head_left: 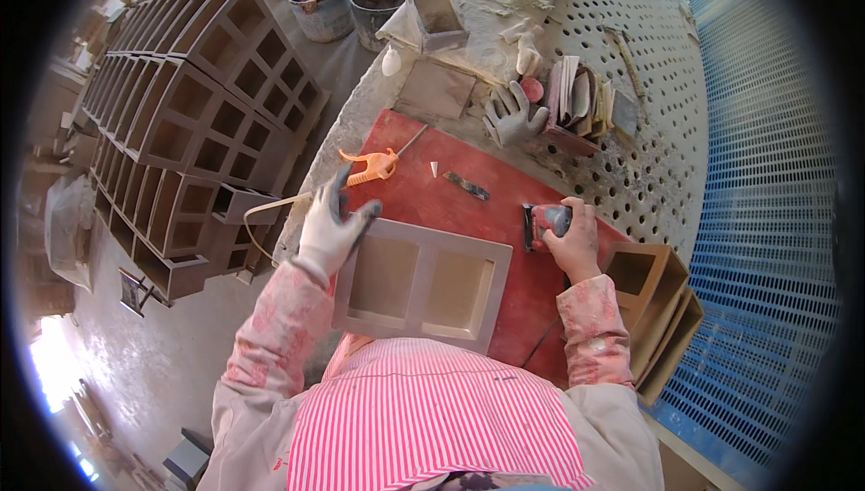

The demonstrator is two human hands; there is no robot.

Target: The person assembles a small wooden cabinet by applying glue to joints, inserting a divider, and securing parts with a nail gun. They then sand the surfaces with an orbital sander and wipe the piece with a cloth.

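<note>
Red board (450, 207) covers the desk (649, 167) at frame centre, and on it lies a grey two-pocket frame (422, 282) just below the middle. The gloved left hand (333, 225) rests spread on the frame's upper left corner, gripping nothing. The bare right hand (572, 239) is clamped on a red sander (548, 221) standing on the board right of the frame; an orange air gun (369, 167) lies above.

A perforated metal workbench (649, 176) carries a red board (450, 212). On the board lie a two-compartment wooden frame (422, 284), an orange air blow gun (371, 167), a small dark scraper (466, 186) and a red palm sander (548, 221). A spare grey glove (512, 114) rests on the bench beyond.
</note>
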